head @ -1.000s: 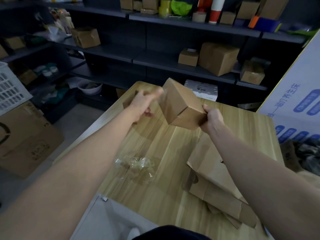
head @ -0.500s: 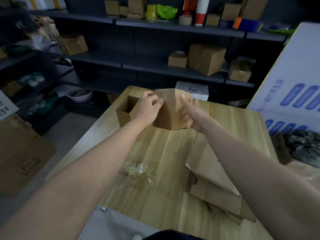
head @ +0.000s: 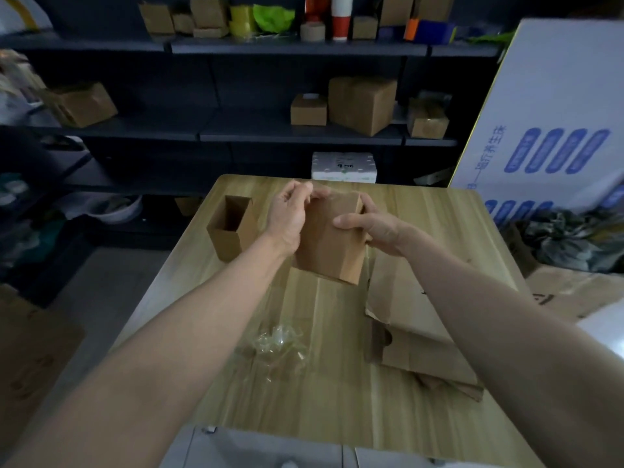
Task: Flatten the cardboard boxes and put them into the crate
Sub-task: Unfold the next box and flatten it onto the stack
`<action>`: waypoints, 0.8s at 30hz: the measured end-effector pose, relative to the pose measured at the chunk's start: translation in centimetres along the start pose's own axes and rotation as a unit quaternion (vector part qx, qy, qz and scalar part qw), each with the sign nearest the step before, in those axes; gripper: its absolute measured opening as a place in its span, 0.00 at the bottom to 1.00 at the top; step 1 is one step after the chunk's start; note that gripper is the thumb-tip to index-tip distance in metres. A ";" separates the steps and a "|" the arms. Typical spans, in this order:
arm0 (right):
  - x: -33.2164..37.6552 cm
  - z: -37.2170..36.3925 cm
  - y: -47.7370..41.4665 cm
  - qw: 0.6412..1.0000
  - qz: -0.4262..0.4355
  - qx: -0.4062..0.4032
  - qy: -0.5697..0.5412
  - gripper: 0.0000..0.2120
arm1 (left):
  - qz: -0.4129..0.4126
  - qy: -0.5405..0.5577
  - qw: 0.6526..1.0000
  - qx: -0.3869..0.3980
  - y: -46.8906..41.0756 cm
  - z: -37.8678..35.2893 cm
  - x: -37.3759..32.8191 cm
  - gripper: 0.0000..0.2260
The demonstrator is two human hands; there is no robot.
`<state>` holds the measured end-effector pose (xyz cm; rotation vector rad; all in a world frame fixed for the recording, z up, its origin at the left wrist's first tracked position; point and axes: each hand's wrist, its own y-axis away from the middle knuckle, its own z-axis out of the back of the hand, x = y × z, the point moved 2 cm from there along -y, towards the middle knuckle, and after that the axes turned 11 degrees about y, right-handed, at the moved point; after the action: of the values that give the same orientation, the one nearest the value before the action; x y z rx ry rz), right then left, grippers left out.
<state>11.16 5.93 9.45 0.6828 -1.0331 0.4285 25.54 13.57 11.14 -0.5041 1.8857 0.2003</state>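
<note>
Both hands hold the box (head: 329, 241) above the table (head: 422, 211) middle: right hand (head: 369, 228) grips its right side, left hand (head: 288, 216) pinches its top edge. Open box (head: 231, 228) stands near the table's far-left corner; flat cardboard (head: 415, 332) lies at the right edge.

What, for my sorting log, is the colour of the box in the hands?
Plain brown; the box shows best in the head view.

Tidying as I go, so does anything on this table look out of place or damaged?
A wad of crumpled clear tape lies loose on the wooden table, plain litter. The flattened cardboard on the right has a ragged, torn-looking left edge. Nothing else stands out.
</note>
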 end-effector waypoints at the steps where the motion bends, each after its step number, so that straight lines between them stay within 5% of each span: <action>1: -0.2 0.0 0.3 0.999 0.006 -0.011 0.032 0.45 | 0.024 0.042 0.999 -0.021 0.3 0.0 0.3 0.13; 7: -1.5 1.1 2.3 0.973 0.026 -0.044 0.226 0.33 | 0.122 0.197 0.962 -0.143 2.8 -1.4 2.4 0.12; 14: -6.8 0.8 4.7 0.956 0.011 -0.033 0.292 0.43 | 0.132 0.045 0.977 -0.158 5.9 -4.0 6.2 0.11; 24: -10.1 -3.0 5.2 0.891 0.115 0.104 0.428 0.43 | 0.259 0.061 0.909 -0.320 10.3 -0.3 11.1 0.10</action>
<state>5.18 11.70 1.06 0.4722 -0.2197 0.9551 17.58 19.93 -0.08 -0.4371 2.0262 1.1920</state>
